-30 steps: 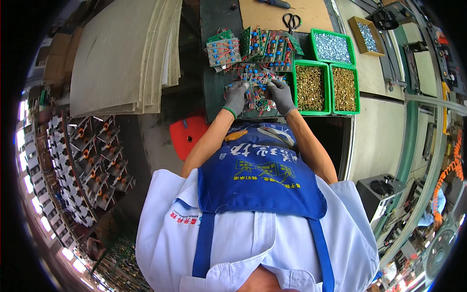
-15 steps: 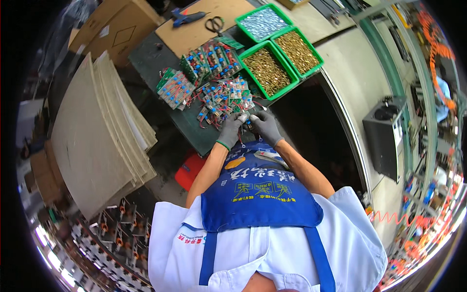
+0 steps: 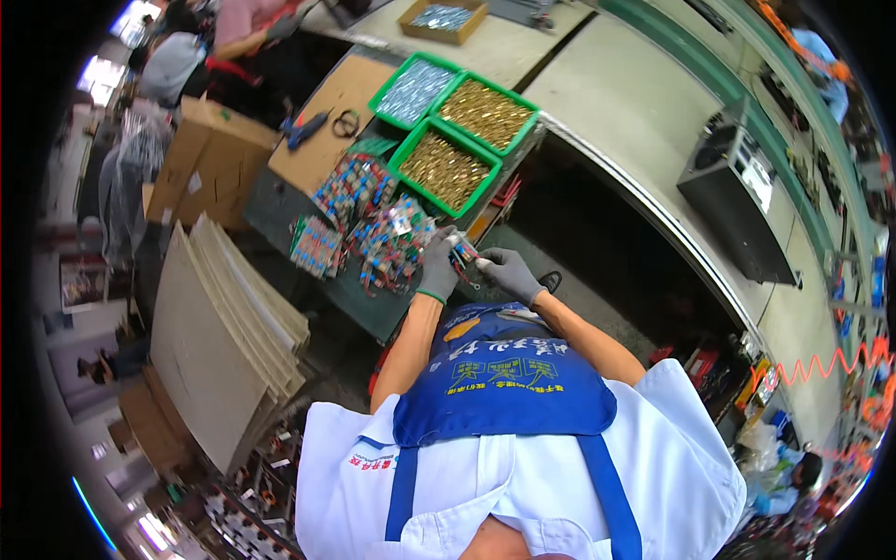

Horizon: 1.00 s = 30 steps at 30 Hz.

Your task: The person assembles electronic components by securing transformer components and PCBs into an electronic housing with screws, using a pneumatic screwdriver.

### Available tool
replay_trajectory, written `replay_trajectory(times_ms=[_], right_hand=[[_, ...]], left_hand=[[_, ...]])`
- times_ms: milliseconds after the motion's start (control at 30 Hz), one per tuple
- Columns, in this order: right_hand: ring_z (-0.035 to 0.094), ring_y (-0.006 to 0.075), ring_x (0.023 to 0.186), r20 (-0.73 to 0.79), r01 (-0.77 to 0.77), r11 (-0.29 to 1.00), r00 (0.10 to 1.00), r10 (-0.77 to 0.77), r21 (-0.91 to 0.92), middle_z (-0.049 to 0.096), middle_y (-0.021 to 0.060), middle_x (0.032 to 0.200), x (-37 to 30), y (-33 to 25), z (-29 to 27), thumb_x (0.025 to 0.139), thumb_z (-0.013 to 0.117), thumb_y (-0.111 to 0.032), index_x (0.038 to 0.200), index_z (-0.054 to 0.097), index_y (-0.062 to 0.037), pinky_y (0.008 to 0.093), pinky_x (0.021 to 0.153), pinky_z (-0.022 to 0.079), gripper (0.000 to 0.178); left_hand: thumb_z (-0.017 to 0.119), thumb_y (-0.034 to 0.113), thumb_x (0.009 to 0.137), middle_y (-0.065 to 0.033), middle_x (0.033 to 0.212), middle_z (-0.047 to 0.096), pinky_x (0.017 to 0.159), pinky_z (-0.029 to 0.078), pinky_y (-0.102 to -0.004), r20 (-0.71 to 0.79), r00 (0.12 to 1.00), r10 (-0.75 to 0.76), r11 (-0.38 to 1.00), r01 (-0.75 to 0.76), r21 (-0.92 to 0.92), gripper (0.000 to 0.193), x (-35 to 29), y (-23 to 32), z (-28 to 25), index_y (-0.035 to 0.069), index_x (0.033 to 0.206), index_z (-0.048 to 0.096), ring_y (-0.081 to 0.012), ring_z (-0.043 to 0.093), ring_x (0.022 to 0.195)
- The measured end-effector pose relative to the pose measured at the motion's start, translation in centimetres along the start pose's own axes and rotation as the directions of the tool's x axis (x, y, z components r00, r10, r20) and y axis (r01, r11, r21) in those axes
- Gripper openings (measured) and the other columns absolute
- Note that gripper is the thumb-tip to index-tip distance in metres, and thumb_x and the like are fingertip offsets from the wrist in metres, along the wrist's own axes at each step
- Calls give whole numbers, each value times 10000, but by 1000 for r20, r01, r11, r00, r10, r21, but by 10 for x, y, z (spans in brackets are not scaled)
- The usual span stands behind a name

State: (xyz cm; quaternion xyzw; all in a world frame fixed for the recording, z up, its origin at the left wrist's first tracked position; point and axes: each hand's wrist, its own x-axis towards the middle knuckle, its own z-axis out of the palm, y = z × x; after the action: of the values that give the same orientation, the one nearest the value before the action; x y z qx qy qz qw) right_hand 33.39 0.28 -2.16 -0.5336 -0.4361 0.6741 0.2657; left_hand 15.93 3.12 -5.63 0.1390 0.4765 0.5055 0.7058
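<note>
In the middle of the frame, a small wired board (image 3: 465, 251) is between the two hands, close to the edge of the dark worktop (image 3: 368, 312). The left hand (image 3: 438, 265) has its fingers closed on this board, and the right hand (image 3: 509, 273) pinches it at its right end; which exact part, I cannot tell. As I judge, the work on this one piece is begun and not finished, because both hands are occupied with it. To the left of the hands lies a loose heap of similar pieces (image 3: 387, 245), and beside it there are standing boards (image 3: 352, 189) and a flat stack of boards (image 3: 315, 248). It seems that much remains, but which of these are done and which are waiting is not possible to tell. Above the hands, the green trays (image 3: 480, 192) are well filled with brass-coloured parts (image 3: 444, 172) and silver-coloured parts (image 3: 415, 90).
</note>
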Motion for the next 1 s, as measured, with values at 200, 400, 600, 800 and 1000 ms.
replay_trajectory(times_ms=[200,400,600,800,1000], right_hand=[[600,110,726,-171,57,984,985,-28,170,636,42,865,-36,13,-122,943,591,-213,1070,655,4,265,655,504,260],[610,115,688,-562,59,945,816,139,320,659,72,847,-122,40,-244,933,583,-176,1088,665,-13,254,620,512,240],[586,114,629,-705,86,875,633,321,476,627,66,837,-204,113,-312,948,560,-168,1108,634,-10,249,581,497,238],[561,132,581,-663,146,697,493,563,702,588,60,779,-240,175,-313,944,540,-134,1057,599,-18,272,500,476,171],[593,162,624,-612,141,620,428,665,772,615,78,809,-225,207,-342,937,563,-171,1050,610,-29,299,549,506,187]], left_hand=[[604,209,848,-41,686,565,516,465,-327,-56,980,-191,973,182,-138,166,19,-22,82,58,917,597,-180,549,562],[658,284,890,-33,679,590,542,458,-309,16,1000,5,802,-14,597,226,90,-34,143,63,936,663,-174,567,595],[640,274,835,-164,1018,703,839,522,-417,200,880,430,-46,-200,979,382,211,16,174,105,1177,666,-362,662,961],[573,338,875,-192,1286,584,976,464,-477,259,936,237,-580,-77,811,553,283,43,204,155,1392,496,-346,567,1179],[558,201,861,-209,1059,667,851,495,-494,173,963,207,-597,-16,802,247,268,35,247,56,1049,626,-396,630,1015]])
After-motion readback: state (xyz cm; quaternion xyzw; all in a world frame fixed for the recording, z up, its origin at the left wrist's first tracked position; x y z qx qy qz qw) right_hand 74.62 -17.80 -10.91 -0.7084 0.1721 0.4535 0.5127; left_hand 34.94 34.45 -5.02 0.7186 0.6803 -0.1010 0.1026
